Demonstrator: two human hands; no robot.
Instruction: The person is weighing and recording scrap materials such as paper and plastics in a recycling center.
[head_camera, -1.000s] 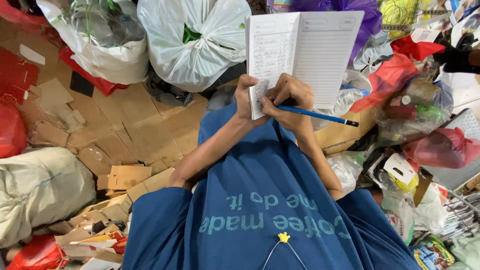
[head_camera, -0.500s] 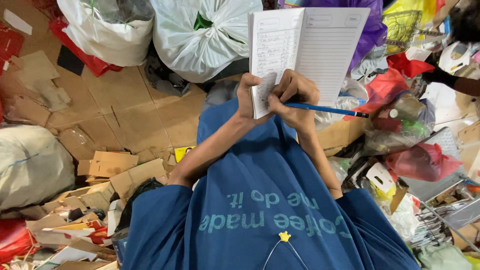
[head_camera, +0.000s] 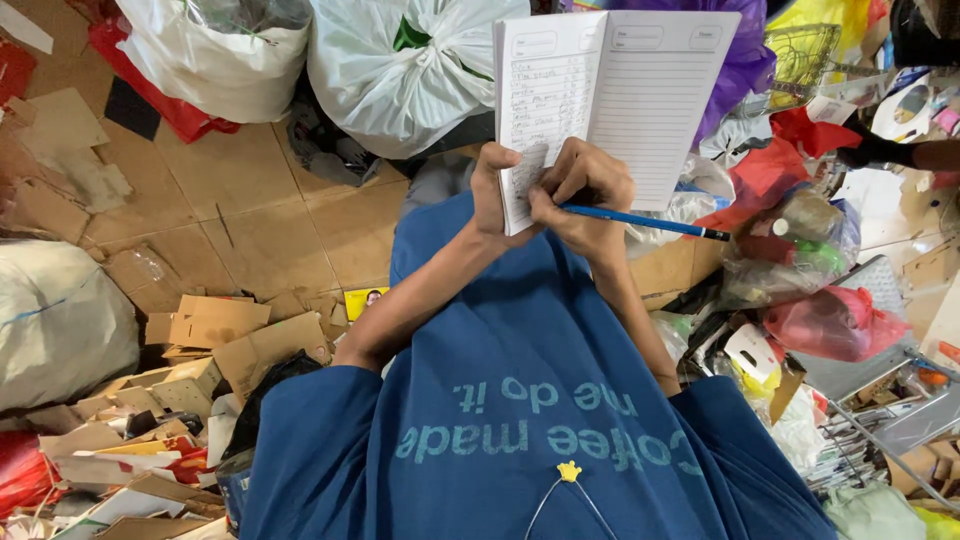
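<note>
My left hand (head_camera: 494, 195) grips the lower left edge of an open lined notebook (head_camera: 640, 95) and holds it up in front of me. The left page carries handwritten lines; the right page is blank. My right hand (head_camera: 582, 195) is closed around a blue pencil (head_camera: 645, 222) whose tip rests on the lower part of the left page. The pencil's far end sticks out to the right. Both forearms rise from my blue shirt (head_camera: 540, 420).
Full white plastic bags (head_camera: 405, 60) stand ahead on the tiled floor (head_camera: 250, 200). Flattened cardboard pieces (head_camera: 210, 340) pile at the left beside a large grey sack (head_camera: 55, 320). Coloured bags, bottles and scrap (head_camera: 810, 260) crowd the right side.
The view has shifted slightly, with the notebook and hands now a little higher in frame. My right hand keeps the pencil on the left page; the grip is unchanged.
</note>
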